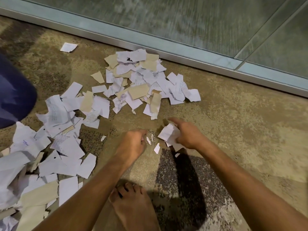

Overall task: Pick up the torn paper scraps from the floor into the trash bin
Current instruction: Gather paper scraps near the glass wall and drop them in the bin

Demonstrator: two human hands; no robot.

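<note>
Torn white and tan paper scraps lie in a big pile (138, 80) on the speckled floor near the glass wall, and a second spread of scraps (55, 147) runs down the left side. My right hand (186, 135) grips a bunch of white scraps (168, 134), its index finger pointing out. My left hand (135, 142) is curled low over the floor beside a few tiny scraps (152, 142); I cannot tell whether it holds any. A dark blue rounded object (15, 92), possibly the trash bin, shows at the left edge.
A metal-framed glass wall (183, 52) runs diagonally across the back. My bare foot (133, 207) stands on the floor between my arms. One lone scrap (68, 47) lies far left near the frame. Bare floor (250, 122) stretches to the right.
</note>
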